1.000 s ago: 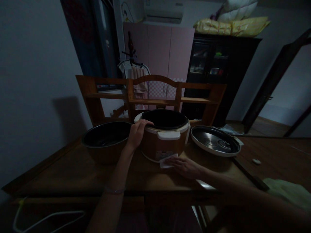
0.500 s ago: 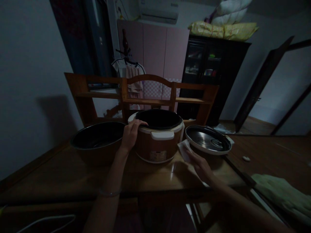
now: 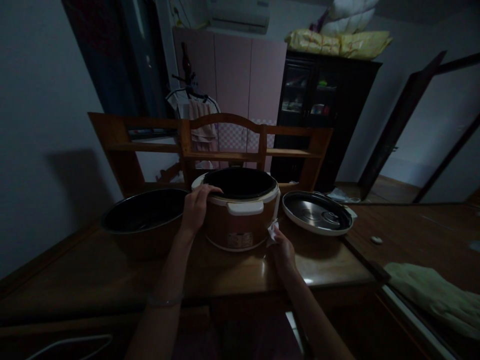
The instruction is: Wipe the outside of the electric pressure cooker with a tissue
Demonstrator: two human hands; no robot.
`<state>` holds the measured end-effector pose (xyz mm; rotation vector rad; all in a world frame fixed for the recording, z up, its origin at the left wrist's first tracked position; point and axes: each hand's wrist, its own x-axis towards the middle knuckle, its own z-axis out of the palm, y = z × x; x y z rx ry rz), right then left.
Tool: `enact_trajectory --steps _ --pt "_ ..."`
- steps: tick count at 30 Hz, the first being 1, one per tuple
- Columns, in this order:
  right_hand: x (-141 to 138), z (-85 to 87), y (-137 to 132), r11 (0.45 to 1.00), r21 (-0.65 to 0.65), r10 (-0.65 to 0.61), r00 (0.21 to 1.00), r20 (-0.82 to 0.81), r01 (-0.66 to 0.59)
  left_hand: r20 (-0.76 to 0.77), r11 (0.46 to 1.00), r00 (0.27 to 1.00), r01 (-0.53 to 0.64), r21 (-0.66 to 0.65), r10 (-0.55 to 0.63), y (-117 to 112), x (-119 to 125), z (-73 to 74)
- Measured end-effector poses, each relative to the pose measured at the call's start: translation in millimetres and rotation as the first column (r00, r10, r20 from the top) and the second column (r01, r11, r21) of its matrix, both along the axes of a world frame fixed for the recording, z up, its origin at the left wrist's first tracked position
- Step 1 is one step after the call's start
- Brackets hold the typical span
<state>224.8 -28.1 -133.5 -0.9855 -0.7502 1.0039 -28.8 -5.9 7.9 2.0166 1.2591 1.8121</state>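
Note:
A brown rice cooker [image 3: 240, 220] with a white rim and no lid stands on the wooden table [image 3: 232, 272]. My left hand [image 3: 197, 207] grips its left rim, fingers curled over the edge. My right hand [image 3: 282, 250] holds a crumpled white cloth [image 3: 272, 233] against the cooker's lower right side. The cooker's round lid [image 3: 317, 212] lies upside down on the table to the right. A large dark inner pot [image 3: 144, 217] sits to the left of the cooker.
A wooden shelf rack [image 3: 210, 150] stands behind the cooker. A pale green cloth [image 3: 431, 295] lies at the right. A small white object [image 3: 376, 240] rests on the adjoining table. A dark cabinet [image 3: 322, 110] and a pink wardrobe [image 3: 232, 85] stand beyond.
My right hand moved with the cloth from the table in front of the cooker round to the cooker's right side and bunched the cloth up. The left hand stayed on the rim.

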Motion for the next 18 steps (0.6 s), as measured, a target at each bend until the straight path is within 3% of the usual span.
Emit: enact_trajectory --steps 11,18 --pt "-28 -18.6 -27 0.998 -0.054 -0.030 0.999 -0.034 0.028 0.002 1.000 1.000 -0.019 0.005 0.018 -2 3 -1.0" --pt "-45 -19.6 -46 0.999 -0.015 -0.030 1.000 0.005 0.030 0.035 1.000 0.999 -0.004 0.015 0.003 -2 5 -1.4"
